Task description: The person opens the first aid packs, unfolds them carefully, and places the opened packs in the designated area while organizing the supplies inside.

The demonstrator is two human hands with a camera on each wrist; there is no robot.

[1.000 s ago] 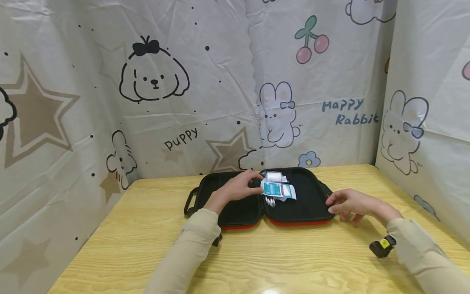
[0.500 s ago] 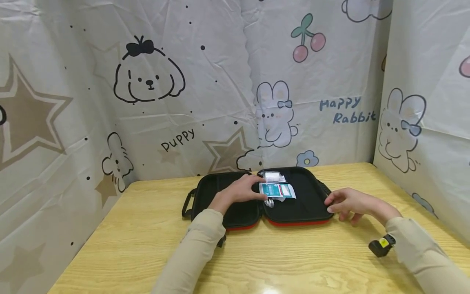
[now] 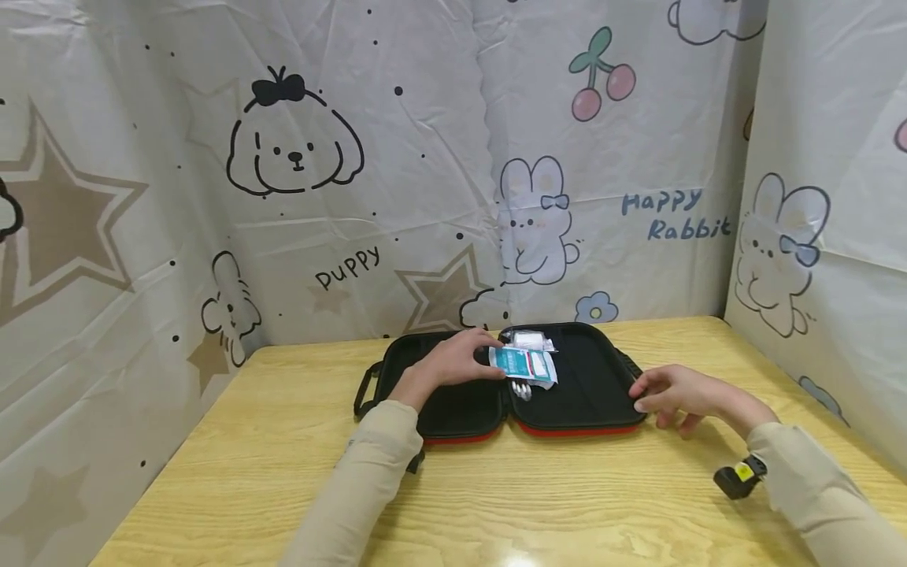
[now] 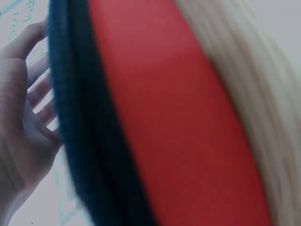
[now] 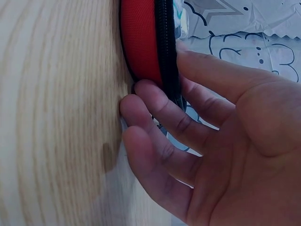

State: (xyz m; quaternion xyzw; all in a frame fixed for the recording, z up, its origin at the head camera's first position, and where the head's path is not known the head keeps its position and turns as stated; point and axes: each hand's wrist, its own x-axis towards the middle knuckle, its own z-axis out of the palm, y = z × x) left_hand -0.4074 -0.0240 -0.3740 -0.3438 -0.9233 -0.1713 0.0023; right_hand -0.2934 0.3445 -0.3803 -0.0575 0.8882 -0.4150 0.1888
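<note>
An open zip case (image 3: 594, 398) lies flat on the table, black inside with red outer walls. Over its middle my left hand (image 3: 453, 362) pinches a teal-and-white packet (image 3: 523, 364) by its left end, between thumb and fingers. Beside the packet sit a clear-wrapped white roll (image 3: 527, 339) and a bundle of small white-tipped items (image 3: 522, 390). My right hand (image 3: 683, 396) holds the case's right front edge. In the right wrist view its thumb is at the zip rim and its fingers curl by the red wall (image 5: 140, 42). The red side (image 4: 174, 117) fills much of the left wrist view and hides the packet.
A carry handle (image 3: 365, 389) sticks out at the case's left side. The wooden table (image 3: 538, 496) runs forward of the case. Behind and at both sides hangs a white printed cloth (image 3: 397, 157).
My left hand first reached a little right to the packet, then drew back left with it; the packet has shifted left and tilted. The right hand stays at the case's edge.
</note>
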